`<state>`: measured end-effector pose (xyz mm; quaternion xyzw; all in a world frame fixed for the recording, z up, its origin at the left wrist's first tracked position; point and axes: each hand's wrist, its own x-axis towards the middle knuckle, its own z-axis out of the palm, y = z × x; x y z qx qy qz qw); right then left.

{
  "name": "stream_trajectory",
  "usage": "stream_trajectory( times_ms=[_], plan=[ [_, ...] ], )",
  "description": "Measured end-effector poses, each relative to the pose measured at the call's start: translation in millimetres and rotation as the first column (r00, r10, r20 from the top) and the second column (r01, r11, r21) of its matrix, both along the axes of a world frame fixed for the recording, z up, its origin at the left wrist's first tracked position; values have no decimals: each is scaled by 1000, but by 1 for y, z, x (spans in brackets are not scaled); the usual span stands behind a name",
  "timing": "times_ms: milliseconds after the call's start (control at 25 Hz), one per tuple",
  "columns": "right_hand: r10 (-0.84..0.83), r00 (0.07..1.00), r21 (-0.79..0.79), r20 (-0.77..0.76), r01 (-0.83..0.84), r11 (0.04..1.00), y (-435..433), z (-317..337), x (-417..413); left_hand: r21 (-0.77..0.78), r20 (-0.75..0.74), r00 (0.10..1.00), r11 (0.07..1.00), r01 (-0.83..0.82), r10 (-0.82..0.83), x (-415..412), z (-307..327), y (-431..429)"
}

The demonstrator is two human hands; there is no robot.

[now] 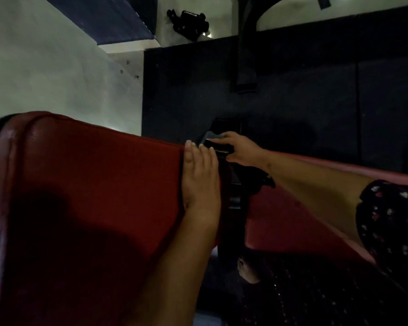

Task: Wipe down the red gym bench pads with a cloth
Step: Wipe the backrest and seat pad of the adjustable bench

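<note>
Hands meet at the dark gap between two red bench pads. The big left pad (92, 196) is near, and the right pad (280, 220) sits across the gap. The left hand (199, 177) lies flat with straight fingers on the big pad's right edge. The right hand (243, 149) curls round a dark cloth (219, 147) at the gap's far end. Below, a bare foot (247, 271) stands on the dark floor (292, 90).

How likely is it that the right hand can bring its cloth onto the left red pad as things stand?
Probably yes. The right hand holds the dark cloth at the gap beside the left red pad; only the left hand, flat on that pad's edge, partly blocks the way.
</note>
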<state>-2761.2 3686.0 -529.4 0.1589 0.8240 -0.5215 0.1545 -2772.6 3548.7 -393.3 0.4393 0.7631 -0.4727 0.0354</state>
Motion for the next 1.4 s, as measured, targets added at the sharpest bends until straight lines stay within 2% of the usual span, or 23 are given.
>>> stream_trajectory(
  times_ms=[40, 120, 200, 280, 360, 440, 560, 680, 800, 880, 1000, 1080, 1160, 1280, 1400],
  plan=[
    [-34, 999, -77, -19, 32, 997, -1, -1, 0, -20, 1, 1000, 1000, -3, 3, 2, -8, 1],
    [-72, 997, -130, 22, 74, 989, -1, -10, 7, -30, -8, 1000, 999, -23, 22, 3, -21, -3],
    [-53, 992, -74, 119, 62, 995, -1, -20, 12, -29, -1, 1000, 999, -12, 12, 4, -31, -10],
    [25, 982, 9, 188, -28, 1000, 4, -24, 8, -60, 52, 999, 998, 18, -15, 9, -42, -13],
    [99, 979, 74, 176, -113, 991, 10, -21, 0, -126, 112, 994, 992, 25, -11, 15, -50, -12],
    [125, 982, 42, 141, -132, 990, 18, -23, -1, -141, 114, 993, 989, 37, -21, 19, -58, -13],
    [82, 976, -46, 201, -74, 996, 24, -38, 10, -102, 66, 995, 991, 88, -81, 15, -72, -23],
    [97, 951, 33, 292, -111, 993, 16, -47, 11, -76, 38, 989, 986, 147, -144, 11, -79, -27],
    [155, 950, 66, 271, -179, 982, 14, -49, 6, -71, 26, 985, 982, 173, -171, 13, -79, -27],
    [144, 957, 22, 250, -155, 988, 16, -53, 9, -58, 23, 984, 982, 178, -177, 15, -81, -30],
    [51, 961, 56, 272, -69, 996, 2, -70, 26, -59, 46, 976, 975, 215, -213, 14, -86, -30],
    [-118, 938, 4, 325, 123, 992, -25, -85, 42, -78, 142, 963, 967, 242, -229, 17, -87, -31],
    [-262, 901, -95, 346, 312, 945, -54, -95, 64, -40, 174, 963, 976, 215, -205, 26, -88, -39],
    [-263, 888, -166, 378, 344, 924, -80, -97, 99, 20, 132, 987, 995, 93, -95, 45, -80, -56],
    [-292, 895, -119, 339, 348, 930, -78, -91, 93, -48, 97, 989, 992, 114, -109, 49, -76, -63]
  ],
)
